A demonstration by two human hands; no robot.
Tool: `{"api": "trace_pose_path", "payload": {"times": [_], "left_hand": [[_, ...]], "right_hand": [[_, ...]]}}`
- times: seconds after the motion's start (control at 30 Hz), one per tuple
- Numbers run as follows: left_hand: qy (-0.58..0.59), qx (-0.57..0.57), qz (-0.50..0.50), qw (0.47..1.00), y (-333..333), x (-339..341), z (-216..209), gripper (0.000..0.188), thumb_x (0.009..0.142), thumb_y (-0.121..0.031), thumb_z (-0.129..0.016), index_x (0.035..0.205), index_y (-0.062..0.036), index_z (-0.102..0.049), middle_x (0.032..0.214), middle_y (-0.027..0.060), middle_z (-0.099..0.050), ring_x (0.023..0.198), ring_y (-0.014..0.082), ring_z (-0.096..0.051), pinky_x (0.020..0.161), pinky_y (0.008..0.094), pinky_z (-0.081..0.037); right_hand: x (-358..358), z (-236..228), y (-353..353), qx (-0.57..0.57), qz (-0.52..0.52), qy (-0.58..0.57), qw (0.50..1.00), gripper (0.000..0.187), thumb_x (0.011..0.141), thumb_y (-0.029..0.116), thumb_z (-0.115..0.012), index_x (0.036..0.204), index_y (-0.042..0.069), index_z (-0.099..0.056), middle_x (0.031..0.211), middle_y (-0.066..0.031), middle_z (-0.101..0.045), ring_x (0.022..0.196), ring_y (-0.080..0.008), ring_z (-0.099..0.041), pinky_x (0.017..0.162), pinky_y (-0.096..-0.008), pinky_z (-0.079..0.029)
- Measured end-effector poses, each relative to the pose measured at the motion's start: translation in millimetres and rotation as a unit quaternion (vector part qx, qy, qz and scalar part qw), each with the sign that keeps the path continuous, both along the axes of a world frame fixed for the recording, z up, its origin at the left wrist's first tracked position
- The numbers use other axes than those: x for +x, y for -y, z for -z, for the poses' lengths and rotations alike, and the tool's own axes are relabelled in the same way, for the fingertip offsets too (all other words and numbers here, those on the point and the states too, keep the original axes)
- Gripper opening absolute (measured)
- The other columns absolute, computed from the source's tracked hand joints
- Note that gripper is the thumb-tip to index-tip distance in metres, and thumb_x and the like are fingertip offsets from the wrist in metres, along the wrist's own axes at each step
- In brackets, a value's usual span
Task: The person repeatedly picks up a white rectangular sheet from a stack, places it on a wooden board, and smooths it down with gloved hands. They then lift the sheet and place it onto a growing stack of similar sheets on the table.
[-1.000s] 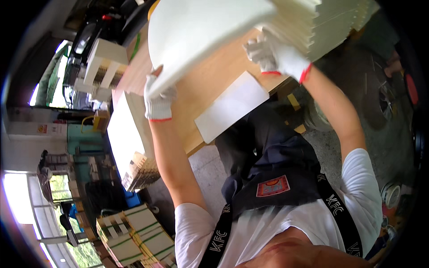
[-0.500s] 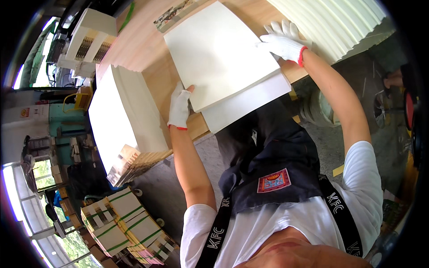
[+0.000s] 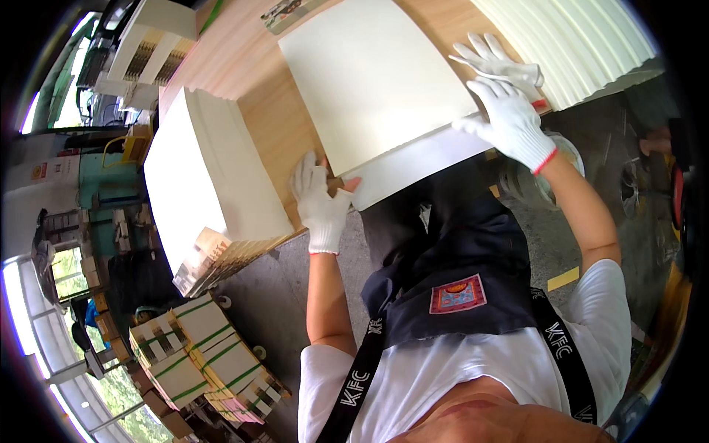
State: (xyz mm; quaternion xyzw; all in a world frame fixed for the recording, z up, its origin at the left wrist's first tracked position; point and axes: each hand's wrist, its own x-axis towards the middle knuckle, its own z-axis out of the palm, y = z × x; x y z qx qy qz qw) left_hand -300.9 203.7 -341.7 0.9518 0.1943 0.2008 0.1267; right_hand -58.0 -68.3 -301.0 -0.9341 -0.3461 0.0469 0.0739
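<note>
A stack of large white sheets (image 3: pixel 380 81) lies on the wooden table in front of me. A white sheet (image 3: pixel 421 164) sticks out from under its near edge. At the near left corner is my left hand (image 3: pixel 323 207), in a white knitted glove with the thumb tip bare. Its fingers are spread, and the thumb is by the lower sheet's corner. My right hand (image 3: pixel 513 125), gloved with a red cuff, is open at the near right corner, thumb over the lower sheet. An unworn white glove (image 3: pixel 498 63) lies just beyond it.
A tall stack of white sheets (image 3: pixel 214 170) stands at the table's left. Ridged white stacks (image 3: pixel 569 44) fill the right side. Bundles (image 3: pixel 159 52) sit at the far left. Strapped bundles (image 3: pixel 207 354) stand on the floor at lower left, and a round bin (image 3: pixel 532 184) below the table's right edge.
My right hand has come nearer to me, from the stack's right side to its near corner, revealing the unworn glove. My left hand has shifted nearer and to the right, fingers spreading.
</note>
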Motion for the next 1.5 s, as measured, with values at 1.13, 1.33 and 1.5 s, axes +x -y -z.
{"api": "trace_pose_path", "payload": {"times": [1.13,1.33,1.5], "left_hand": [[-0.048,0.014,0.021,0.999,6,2,-7,0.069,0.073,-0.041,-0.08,0.124,0.0006,-0.061,0.143,0.0163,-0.05,0.133,0.0367,-0.041,0.114,0.0485,-0.028],[-0.053,0.046,0.029,0.997,3,1,-3,0.072,0.074,-0.043,-0.078,0.128,0.0004,-0.058,0.144,0.0169,-0.049,0.133,0.0366,-0.041,0.115,0.0493,-0.026],[-0.06,0.061,0.031,0.996,2,0,-1,0.074,0.075,-0.045,-0.077,0.13,0.0004,-0.057,0.145,0.0175,-0.048,0.133,0.037,-0.041,0.115,0.0496,-0.025]], "right_hand": [[-1,40,11,0.054,-0.025,0.012,0.998,0.096,0.081,0.066,-0.066,0.151,0.008,-0.034,0.16,-0.0092,-0.029,0.148,-0.0279,-0.024,0.123,-0.0431,-0.019],[2,44,12,0.07,-0.034,0.017,0.997,0.096,0.081,0.065,-0.067,0.151,0.008,-0.035,0.16,-0.0091,-0.03,0.148,-0.0278,-0.024,0.122,-0.0431,-0.019],[1,44,11,0.068,-0.029,0.019,0.997,0.095,0.081,0.063,-0.068,0.151,0.007,-0.035,0.159,-0.0089,-0.03,0.148,-0.0279,-0.024,0.122,-0.043,-0.02]]}}
